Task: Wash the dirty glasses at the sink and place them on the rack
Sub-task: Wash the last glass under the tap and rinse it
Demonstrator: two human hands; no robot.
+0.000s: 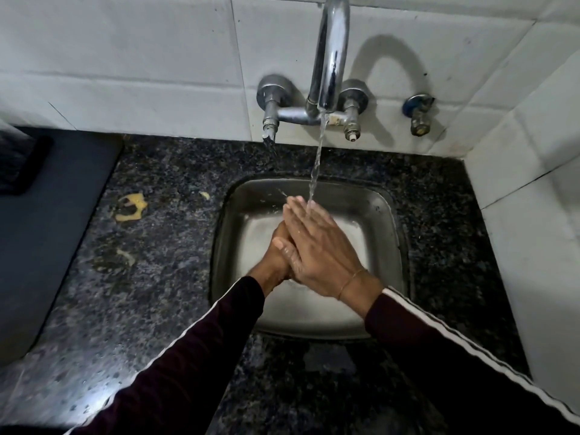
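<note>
Both hands are pressed palm to palm over the sink [386, 215], the right hand [317, 246] flat over the left hand [276, 255], fingers straight under the tap [331, 54] stream, holding nothing. No glasses or rack show, so neither hand is nearer.

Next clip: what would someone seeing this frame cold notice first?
The two hands pressed together over the steel sink, right hand lying across the left hand, under the stream of water from the wall tap. Next, the yellow residue on the dark granite counter left of the sink. No glass or rack is in view.
</note>
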